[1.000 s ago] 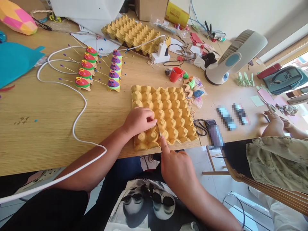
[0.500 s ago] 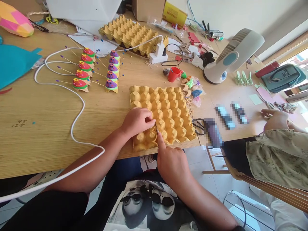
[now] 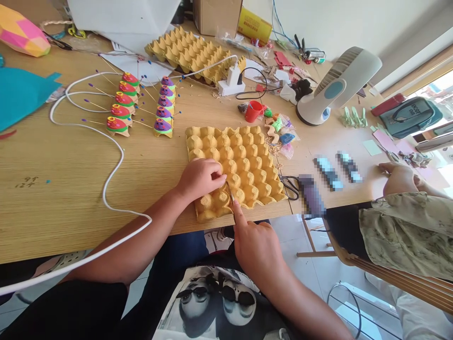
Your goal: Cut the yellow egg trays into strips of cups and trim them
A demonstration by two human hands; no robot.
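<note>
A yellow egg tray (image 3: 244,160) lies upside down at the table's near edge. My left hand (image 3: 200,178) rests on its near left part, fingers curled and pressing down on the cups. My right hand (image 3: 255,245) is closed around a thin blade (image 3: 230,195), its forefinger stretched along it. The blade's tip sits in a groove between the cups, just right of my left hand's fingertips.
Painted egg-cup figures with pins (image 3: 141,105) stand at the back left. A white cable (image 3: 106,189) loops across the table. Black scissors (image 3: 288,185), a red cup (image 3: 254,111), a white fan (image 3: 336,87) and a second egg tray (image 3: 191,49) lie beyond. Another person's hand (image 3: 396,177) works at the right.
My view has shifted slightly, so everything sits a little further left. Both hands stay on the tray with the blade in the same groove.
</note>
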